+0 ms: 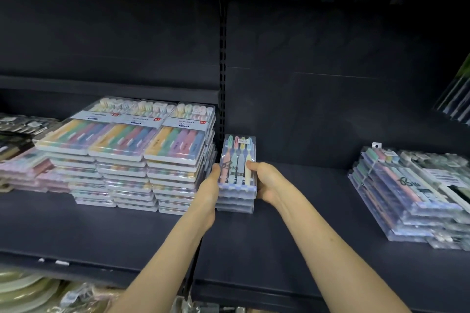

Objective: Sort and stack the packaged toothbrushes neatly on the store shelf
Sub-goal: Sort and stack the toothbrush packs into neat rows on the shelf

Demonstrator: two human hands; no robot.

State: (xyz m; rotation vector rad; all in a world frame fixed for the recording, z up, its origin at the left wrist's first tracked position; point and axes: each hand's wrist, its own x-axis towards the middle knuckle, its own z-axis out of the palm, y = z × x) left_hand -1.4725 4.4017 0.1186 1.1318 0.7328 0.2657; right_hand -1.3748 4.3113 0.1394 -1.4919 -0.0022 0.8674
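Between your left hand [210, 192] and right hand [265, 181], both gripping its sides, just nudge that four-brush pack stack [237, 173] flush.

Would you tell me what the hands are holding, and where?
A small stack of toothbrush packs: left hand on its left edge, right hand on its right edge.
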